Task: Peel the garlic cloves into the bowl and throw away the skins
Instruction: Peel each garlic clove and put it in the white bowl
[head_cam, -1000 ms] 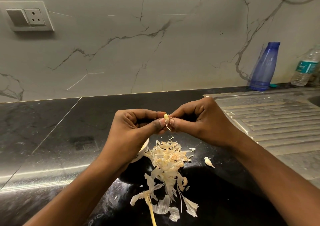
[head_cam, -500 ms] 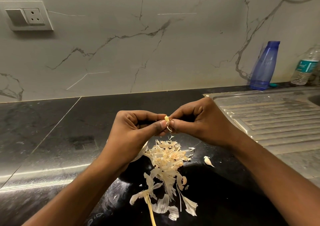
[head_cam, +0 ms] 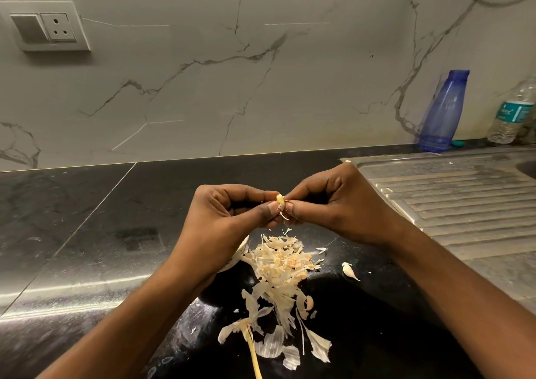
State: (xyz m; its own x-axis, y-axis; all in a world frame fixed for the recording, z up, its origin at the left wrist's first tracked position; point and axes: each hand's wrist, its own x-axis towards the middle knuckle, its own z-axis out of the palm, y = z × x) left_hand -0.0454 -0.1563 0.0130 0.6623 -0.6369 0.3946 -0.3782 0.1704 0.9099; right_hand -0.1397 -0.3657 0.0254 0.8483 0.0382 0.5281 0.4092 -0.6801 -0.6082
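Note:
A small yellowish garlic clove is pinched between the fingertips of my left hand and my right hand, held above the black counter. A thin strip of skin hangs from the clove. Below the hands lies a heap of papery garlic skins, with more skins and a dry stalk nearer to me. One unpeeled clove lies on the counter to the right of the heap. A pale bowl rim peeks out beneath my left wrist; its inside is hidden.
The black counter runs to a marble wall with a socket plate. A steel sink drainboard lies to the right. A blue bottle and a clear water bottle stand at the back right.
Both hands stay in nearly the same place, working at the clove. The thumbs have shifted slightly and the hanging strip of skin has come a little looser.

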